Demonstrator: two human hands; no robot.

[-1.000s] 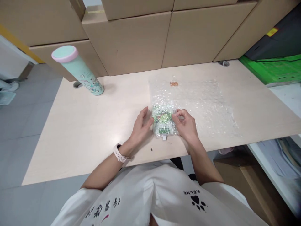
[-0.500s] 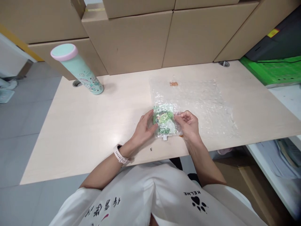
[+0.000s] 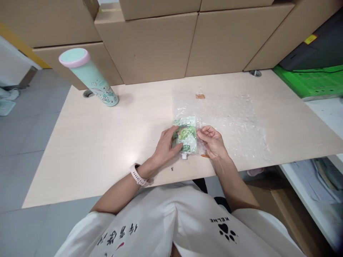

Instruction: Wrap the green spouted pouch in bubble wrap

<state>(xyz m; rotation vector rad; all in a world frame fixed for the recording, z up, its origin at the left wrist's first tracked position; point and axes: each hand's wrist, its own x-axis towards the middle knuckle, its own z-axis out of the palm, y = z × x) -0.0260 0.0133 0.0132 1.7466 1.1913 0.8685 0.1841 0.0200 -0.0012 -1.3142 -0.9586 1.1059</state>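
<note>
A small green-and-white printed packet [image 3: 189, 132] lies on the table under clear bubble wrap, with a white tab [image 3: 184, 156] at its near edge. My left hand [image 3: 166, 144] holds the packet from its left side, fingers on its upper part and thumb across its lower part. At the packet's right, my right hand [image 3: 213, 140] is closed in a pinch on the bubble wrap [image 3: 227, 117]. The sheet spreads flat to the right and back. An orange mark [image 3: 200, 96] shows near its far edge, and an orange strip [image 3: 205, 156] lies beside my right wrist.
A mint-green tumbler [image 3: 93, 80] with a pink rim stands at the back left of the light wooden table [image 3: 107, 150]. Large cardboard boxes [image 3: 158, 50] line the back edge. A green crate [image 3: 316, 80] with a dark case on it stands at the right.
The packet has shifted slightly left and turned a little. My left thumb and fingers reach farther over it. My right hand has moved slightly left, still pinching the wrap.
</note>
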